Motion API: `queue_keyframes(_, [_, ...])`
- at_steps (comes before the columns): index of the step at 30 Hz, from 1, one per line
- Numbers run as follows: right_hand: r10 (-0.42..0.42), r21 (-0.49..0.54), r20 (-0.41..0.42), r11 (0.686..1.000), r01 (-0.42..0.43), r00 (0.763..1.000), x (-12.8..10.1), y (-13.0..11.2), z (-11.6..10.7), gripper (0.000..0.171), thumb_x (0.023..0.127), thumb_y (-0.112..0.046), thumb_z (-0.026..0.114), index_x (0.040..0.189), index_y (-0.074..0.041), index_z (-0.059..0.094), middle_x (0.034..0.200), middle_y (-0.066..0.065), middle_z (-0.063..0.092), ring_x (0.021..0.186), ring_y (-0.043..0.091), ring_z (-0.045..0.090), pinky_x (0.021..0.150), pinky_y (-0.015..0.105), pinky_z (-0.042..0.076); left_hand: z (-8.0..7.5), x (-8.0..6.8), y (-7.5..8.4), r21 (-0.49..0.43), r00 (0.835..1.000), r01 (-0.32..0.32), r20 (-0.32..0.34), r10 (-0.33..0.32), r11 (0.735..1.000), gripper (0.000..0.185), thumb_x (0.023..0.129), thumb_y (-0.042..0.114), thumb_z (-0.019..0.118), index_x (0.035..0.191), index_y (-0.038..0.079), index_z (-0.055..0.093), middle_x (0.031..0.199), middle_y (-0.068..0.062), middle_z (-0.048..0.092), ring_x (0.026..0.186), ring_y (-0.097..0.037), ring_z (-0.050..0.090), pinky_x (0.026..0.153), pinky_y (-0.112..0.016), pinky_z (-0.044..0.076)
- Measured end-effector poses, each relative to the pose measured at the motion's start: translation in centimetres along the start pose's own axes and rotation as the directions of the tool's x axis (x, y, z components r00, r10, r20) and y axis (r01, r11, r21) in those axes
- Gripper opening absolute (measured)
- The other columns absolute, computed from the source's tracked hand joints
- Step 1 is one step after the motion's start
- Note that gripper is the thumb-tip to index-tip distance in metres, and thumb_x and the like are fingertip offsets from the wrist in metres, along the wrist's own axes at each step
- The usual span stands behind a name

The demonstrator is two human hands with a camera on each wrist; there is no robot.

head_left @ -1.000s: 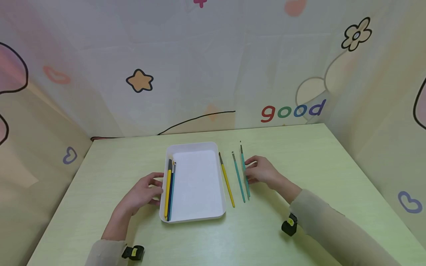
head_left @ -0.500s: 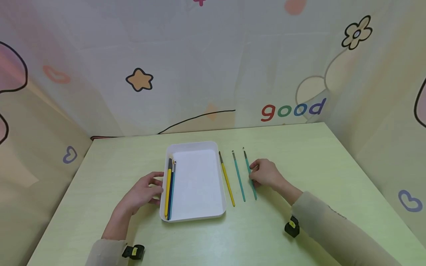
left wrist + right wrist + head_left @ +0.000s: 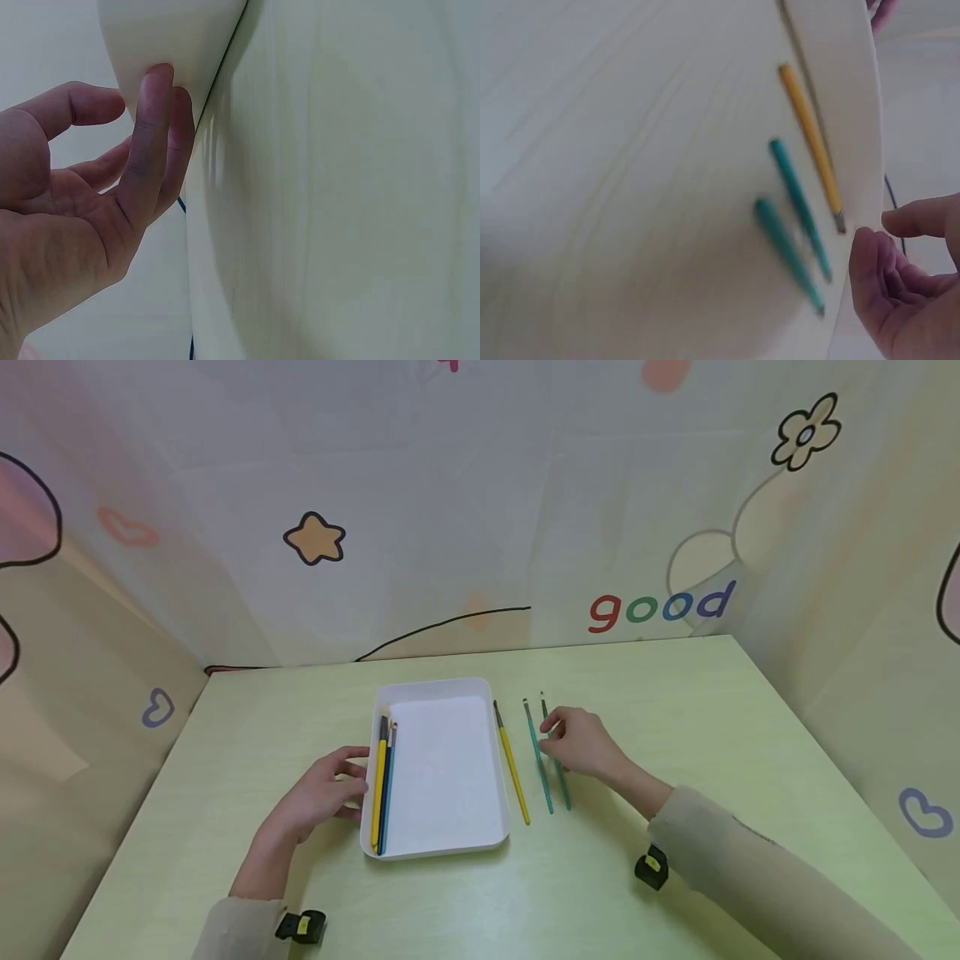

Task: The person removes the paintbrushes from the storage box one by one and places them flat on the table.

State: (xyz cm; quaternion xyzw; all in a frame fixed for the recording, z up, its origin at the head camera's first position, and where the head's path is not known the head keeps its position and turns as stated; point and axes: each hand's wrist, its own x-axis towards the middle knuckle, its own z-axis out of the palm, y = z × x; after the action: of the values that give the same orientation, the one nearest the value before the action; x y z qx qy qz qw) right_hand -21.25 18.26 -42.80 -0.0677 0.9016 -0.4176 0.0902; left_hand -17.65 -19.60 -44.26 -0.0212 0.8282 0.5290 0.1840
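Note:
My left hand lies at the left wall of a white rectangular tray, fingertips against its outer side, as the left wrist view shows on the tray wall. Along the tray's inner left side lie a yellow paintbrush, a dark blue one and a light blue one. Right of the tray, a second yellow paintbrush and a teal paintbrush rest on the table. My right hand hovers over the rightmost teal paintbrush, covering its middle. In the right wrist view, a gap shows between thumb and fingers, holding nothing.
The pale wooden table meets a printed curtain at its back and sides. Black wrist cameras sit on the left sleeve and the right sleeve.
My right hand first shifted right with the rightmost teal paintbrush, then moved back left and came off it. That brush now lies nearer the other teal one. The left hand and tray stayed put.

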Motion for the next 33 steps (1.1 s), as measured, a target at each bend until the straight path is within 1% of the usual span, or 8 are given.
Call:
queue_keyframes(5, [-0.081, 0.181, 0.087, 0.981, 0.064, 0.993, 0.5, -2.7, 1.9, 0.015, 0.095, -0.004, 0.066, 0.107, 0.004, 0.065, 0.087, 0.011, 0.063, 0.067, 0.027, 0.068, 0.065, 0.039, 0.062, 0.0, 0.1, 0.1, -0.002, 1.000, 0.001, -0.004, -0.001, 1.000, 0.060, 0.095, 0.005, 0.061, 0.152, 0.004, 0.042, 0.127, -0.022, 0.049, 0.094, -0.031, 0.063, 0.075, -0.038, 0.062])
queue_keyframes(8, [-0.092, 0.307, 0.189, 0.951, 0.030, 0.978, 1.1, -4.2, 3.4, 0.022, 0.096, -0.003, 0.067, 0.114, 0.009, 0.063, 0.093, 0.014, 0.064, 0.078, 0.029, 0.071, 0.074, 0.043, 0.063, 0.0, 0.1, 0.0, -0.008, 1.000, 0.000, 0.000, 0.000, 1.000, 0.060, 0.096, 0.005, 0.062, 0.152, 0.004, 0.041, 0.128, -0.022, 0.049, 0.095, -0.031, 0.063, 0.075, -0.038, 0.062])
queue_keyframes(11, [-0.085, 0.387, 0.309, 0.921, -0.043, 0.947, 1.8, -5.4, 5.0, 0.031, 0.097, -0.004, 0.068, 0.123, 0.012, 0.060, 0.100, 0.016, 0.065, 0.089, 0.031, 0.072, 0.079, 0.041, 0.062, -0.1, -0.1, -0.1, -0.014, 1.000, 0.003, 0.003, -0.003, 1.000, 0.061, 0.095, 0.005, 0.062, 0.152, 0.003, 0.041, 0.129, -0.023, 0.049, 0.096, -0.031, 0.063, 0.075, -0.038, 0.062])
queue_keyframes(13, [-0.074, 0.410, 0.380, 0.907, -0.096, 0.922, 2.1, -6.2, 6.1, 0.036, 0.097, -0.004, 0.068, 0.127, 0.012, 0.058, 0.103, 0.017, 0.065, 0.095, 0.033, 0.072, 0.082, 0.040, 0.061, -0.1, -0.2, -0.2, -0.017, 1.000, 0.001, 0.006, -0.001, 1.000, 0.061, 0.095, 0.005, 0.063, 0.152, 0.002, 0.040, 0.129, -0.023, 0.049, 0.096, -0.030, 0.063, 0.075, -0.038, 0.062])
queue_keyframes(16, [-0.064, 0.419, 0.452, 0.895, -0.149, 0.890, 2.5, -7.2, 7.7, 0.039, 0.097, -0.003, 0.068, 0.130, 0.013, 0.056, 0.105, 0.017, 0.065, 0.098, 0.032, 0.072, 0.085, 0.040, 0.061, -0.2, -0.3, -0.4, -0.020, 1.000, 0.001, 0.006, -0.001, 1.000, 0.062, 0.095, 0.005, 0.063, 0.153, 0.002, 0.040, 0.129, -0.023, 0.049, 0.095, -0.030, 0.063, 0.075, -0.038, 0.062])
queue_keyframes(21, [-0.050, 0.420, 0.504, 0.887, -0.194, 0.862, 2.9, -8.4, 10.1, 0.041, 0.095, -0.003, 0.069, 0.131, 0.013, 0.055, 0.103, 0.015, 0.068, 0.099, 0.032, 0.072, 0.085, 0.037, 0.060, -0.3, -0.2, -0.5, -0.022, 1.000, -0.009, 0.020, 0.009, 1.000, 0.062, 0.096, 0.005, 0.062, 0.153, 0.001, 0.038, 0.128, -0.024, 0.049, 0.095, -0.029, 0.063, 0.074, -0.039, 0.063])
queue_keyframes(26, [0.007, 0.399, 0.490, 0.887, -0.232, 0.872, 3.3, -9.5, 12.4, 0.037, 0.095, -0.004, 0.071, 0.127, 0.010, 0.059, 0.100, 0.012, 0.070, 0.093, 0.025, 0.072, 0.085, 0.034, 0.060, -0.3, -0.1, -0.3, -0.030, 1.000, -0.011, 0.029, 0.012, 0.999, 0.063, 0.096, 0.004, 0.062, 0.153, 0.001, 0.037, 0.128, -0.023, 0.048, 0.094, -0.030, 0.063, 0.075, -0.039, 0.063])
queue_keyframes(33, [0.105, 0.259, 0.383, 0.941, -0.216, 0.918, 3.7, -11.3, 14.7, 0.035, 0.092, -0.008, 0.075, 0.120, 0.008, 0.061, 0.092, 0.008, 0.068, 0.080, 0.018, 0.070, 0.077, 0.029, 0.061, -0.3, -0.1, -0.3, -0.050, 0.999, -0.010, 0.037, 0.012, 0.999, 0.060, 0.097, 0.002, 0.059, 0.153, 0.002, 0.038, 0.127, -0.024, 0.047, 0.095, -0.031, 0.063, 0.075, -0.040, 0.063])
